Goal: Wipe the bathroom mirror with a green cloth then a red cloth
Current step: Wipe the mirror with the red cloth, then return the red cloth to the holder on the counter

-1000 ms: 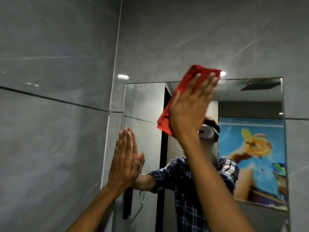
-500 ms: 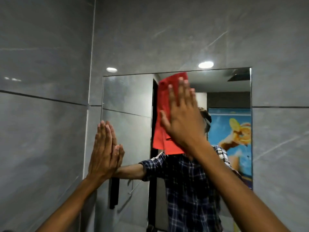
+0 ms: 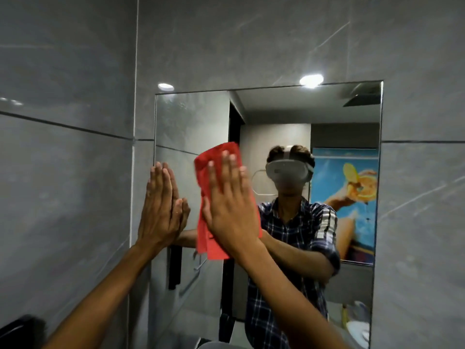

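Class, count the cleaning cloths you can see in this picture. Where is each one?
1: a red cloth, pressed flat against the mirror under the right hand. No green cloth shows; it may be out of frame.

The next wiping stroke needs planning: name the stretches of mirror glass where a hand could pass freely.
Free: the rectangular wall mirror above the red cloth, up to its top edge, and the right half out to its right edge. Crowded: the left strip, where the flat left hand rests at the mirror's left edge, close beside the right hand pressing the cloth.
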